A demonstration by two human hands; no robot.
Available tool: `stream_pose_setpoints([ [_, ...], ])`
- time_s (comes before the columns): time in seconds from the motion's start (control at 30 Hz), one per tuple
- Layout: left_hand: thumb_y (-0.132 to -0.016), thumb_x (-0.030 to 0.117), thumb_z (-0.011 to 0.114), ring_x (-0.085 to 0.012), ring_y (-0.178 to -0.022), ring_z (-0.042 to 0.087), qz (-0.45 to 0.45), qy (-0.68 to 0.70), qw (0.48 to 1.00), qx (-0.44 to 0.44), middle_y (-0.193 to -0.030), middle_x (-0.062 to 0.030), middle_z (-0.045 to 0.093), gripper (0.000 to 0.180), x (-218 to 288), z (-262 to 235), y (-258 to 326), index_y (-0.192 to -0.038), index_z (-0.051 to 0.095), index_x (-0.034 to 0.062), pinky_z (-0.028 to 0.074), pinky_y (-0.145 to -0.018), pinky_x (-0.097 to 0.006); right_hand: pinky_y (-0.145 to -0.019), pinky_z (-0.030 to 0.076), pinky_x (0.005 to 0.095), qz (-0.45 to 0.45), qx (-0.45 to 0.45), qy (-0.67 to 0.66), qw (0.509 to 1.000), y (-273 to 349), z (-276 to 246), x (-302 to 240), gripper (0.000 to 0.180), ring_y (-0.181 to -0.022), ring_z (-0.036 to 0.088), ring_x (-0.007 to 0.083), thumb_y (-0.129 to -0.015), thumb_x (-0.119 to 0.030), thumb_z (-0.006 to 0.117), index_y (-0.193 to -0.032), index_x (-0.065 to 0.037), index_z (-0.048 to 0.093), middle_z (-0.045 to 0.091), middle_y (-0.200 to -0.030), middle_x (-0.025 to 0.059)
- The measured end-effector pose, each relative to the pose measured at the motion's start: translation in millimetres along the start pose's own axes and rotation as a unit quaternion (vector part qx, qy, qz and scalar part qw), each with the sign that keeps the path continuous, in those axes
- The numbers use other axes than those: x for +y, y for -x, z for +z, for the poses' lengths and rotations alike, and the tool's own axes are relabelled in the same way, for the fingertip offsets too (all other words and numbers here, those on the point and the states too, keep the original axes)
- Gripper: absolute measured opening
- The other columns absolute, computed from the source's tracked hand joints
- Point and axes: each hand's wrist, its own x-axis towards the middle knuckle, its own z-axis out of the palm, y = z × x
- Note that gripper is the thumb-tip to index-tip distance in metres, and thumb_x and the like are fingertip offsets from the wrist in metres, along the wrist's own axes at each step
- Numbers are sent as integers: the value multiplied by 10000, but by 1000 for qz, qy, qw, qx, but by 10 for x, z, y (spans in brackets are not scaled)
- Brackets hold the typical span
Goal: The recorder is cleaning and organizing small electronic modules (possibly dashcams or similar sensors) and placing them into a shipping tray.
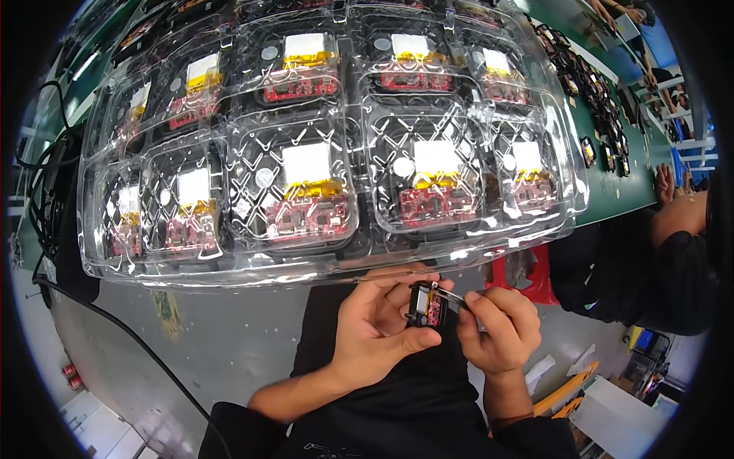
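Over my lap, my left hand (378,329) holds a small black device housing (417,315) between thumb and fingers. Its inside faces right and shows a red circuit board (434,310) beside a pale battery. In my right hand (501,329) is a pair of metal tweezers (451,297), pinched between thumb and forefinger. The tweezer tips reach the upper end of the board; whether they grip a part there is too small to tell. Just beyond my hands, a clear plastic blister tray (367,172) holds several similar open units with red boards, yellow tape and white batteries.
The tray's front edge overhangs close above my fingers. On the right, more black units (589,84) lie on a green table (612,183), with a co-worker's arm (680,218) beside it. A red stool (527,279) stands at the right. A black cable (138,333) hangs down on the left.
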Motion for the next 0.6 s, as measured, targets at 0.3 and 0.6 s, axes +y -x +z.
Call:
stream_pose_setpoints([
  [0.3, -769, 211, 914, -355, -1241, 628, -14, 0, 1000, 0, -1323, -176, 577, 703, -8, -7, 6, -1313, 515, 13, 518, -1067, -447, -477, 407, 290, -7, -9, 14, 1000, 34, 2, -1, 278, -547, 547, 174, -702, -27, 825, -971, -34, 756, 651, -824, 58],
  [0.6, -767, 219, 913, -356, -1244, 628, -13, -3, 1000, -1, -1318, -176, 582, 708, -24, -26, 4, -1314, 514, 10, 519, -1068, -440, -484, 429, 293, 2, -4, 5, 1000, 74, 35, 11, 271, -563, 569, 176, -693, -8, 826, -953, -33, 753, 652, -806, 60],
])
